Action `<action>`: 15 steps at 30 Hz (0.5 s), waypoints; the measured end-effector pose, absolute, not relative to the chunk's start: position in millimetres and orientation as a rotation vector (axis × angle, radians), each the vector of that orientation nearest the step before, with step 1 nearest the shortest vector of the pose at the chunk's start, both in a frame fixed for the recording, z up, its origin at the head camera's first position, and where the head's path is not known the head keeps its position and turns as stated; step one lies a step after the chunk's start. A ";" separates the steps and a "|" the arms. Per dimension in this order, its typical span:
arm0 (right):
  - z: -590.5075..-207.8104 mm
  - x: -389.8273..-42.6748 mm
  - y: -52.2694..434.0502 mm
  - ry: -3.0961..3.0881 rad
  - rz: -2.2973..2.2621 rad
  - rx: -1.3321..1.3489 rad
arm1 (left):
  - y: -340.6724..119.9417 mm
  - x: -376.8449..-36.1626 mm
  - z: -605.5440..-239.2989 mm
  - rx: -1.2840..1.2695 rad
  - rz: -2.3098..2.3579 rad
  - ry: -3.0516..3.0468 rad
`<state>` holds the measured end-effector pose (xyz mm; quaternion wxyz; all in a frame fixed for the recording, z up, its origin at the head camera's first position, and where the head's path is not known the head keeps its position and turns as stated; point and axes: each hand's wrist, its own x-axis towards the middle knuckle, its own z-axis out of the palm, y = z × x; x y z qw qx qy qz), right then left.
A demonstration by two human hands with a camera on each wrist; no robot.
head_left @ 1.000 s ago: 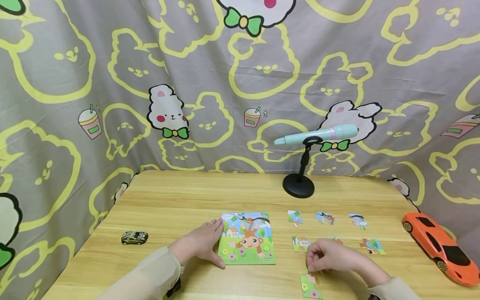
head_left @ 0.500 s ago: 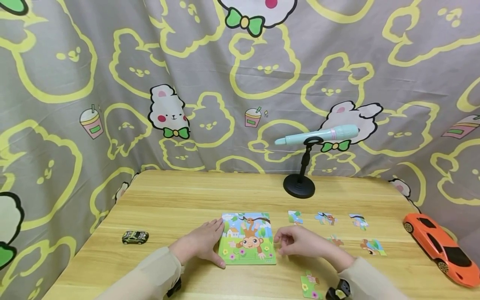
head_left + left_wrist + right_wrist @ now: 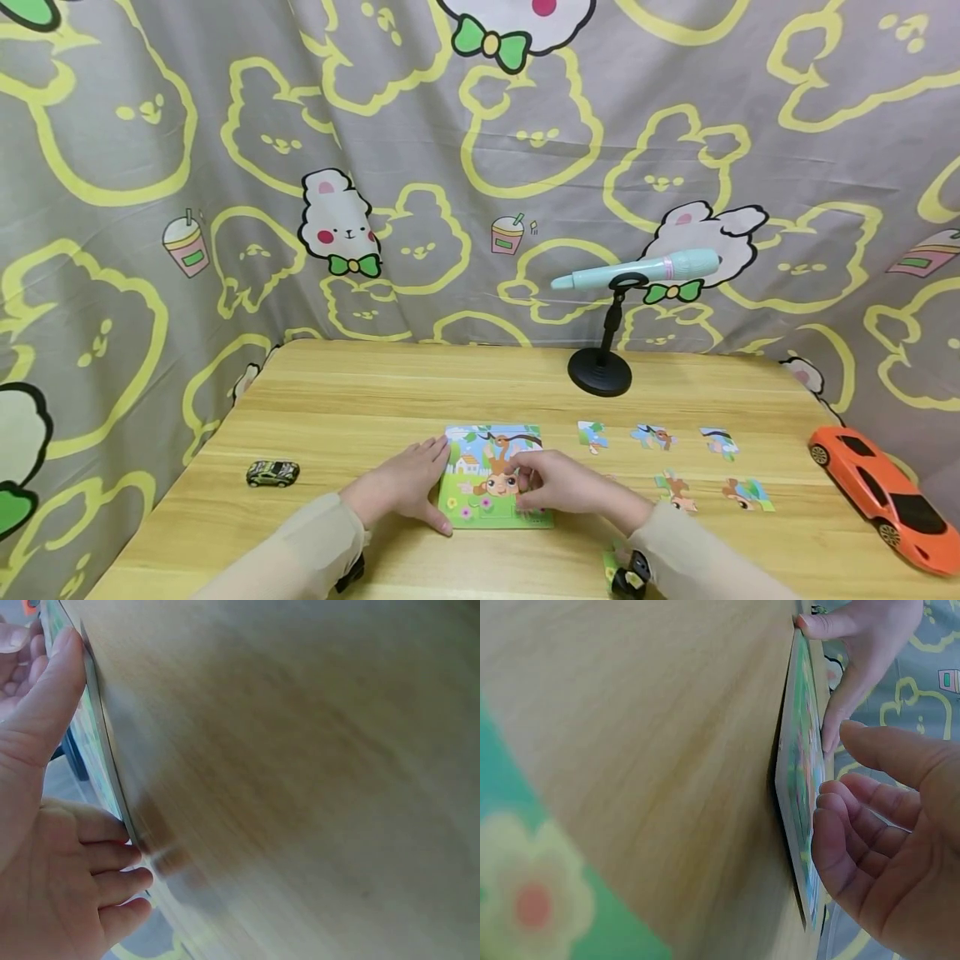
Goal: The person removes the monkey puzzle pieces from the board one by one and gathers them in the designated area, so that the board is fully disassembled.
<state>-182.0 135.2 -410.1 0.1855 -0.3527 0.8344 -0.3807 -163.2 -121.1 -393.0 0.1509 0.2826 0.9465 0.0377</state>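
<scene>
A square jigsaw puzzle board [image 3: 465, 493] with a cartoon monkey, a small house and flowers lies on the wooden table. Along its left edge rests my left hand [image 3: 411, 483], thumb at the near left corner and fingers stretched up the side. Over the board's right part is my right hand [image 3: 566, 485], its fingers loosely bent. The right wrist view shows that hand's thumb [image 3: 885, 750] apart from the fingers, with nothing between them, close over the picture. The hand covers part of the monkey. One loose flower piece [image 3: 532, 900] shows large in the same view.
Several loose jigsaw pieces [image 3: 652, 437] lie right of the board, one partly hidden by my right wrist strap [image 3: 630, 577]. An orange toy car [image 3: 881, 492] stands far right, a small camouflage car [image 3: 272, 473] left. Behind is a microphone [image 3: 637, 268] on a black stand [image 3: 600, 372].
My right hand has moved left from among the loose pieces to over the puzzle board. The left hand has stayed at the board's edge.
</scene>
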 end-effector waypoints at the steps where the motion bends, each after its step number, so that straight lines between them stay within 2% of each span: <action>1: -410.4 -182.2 133.8 2.351 -1.071 -0.996 | -121.1 -163.3 -393.0 0.812 0.111 2.719; 15: -414.9 -183.1 125.4 2.377 -1.012 -1.020 | -120.7 -164.1 -393.4 0.799 0.122 2.714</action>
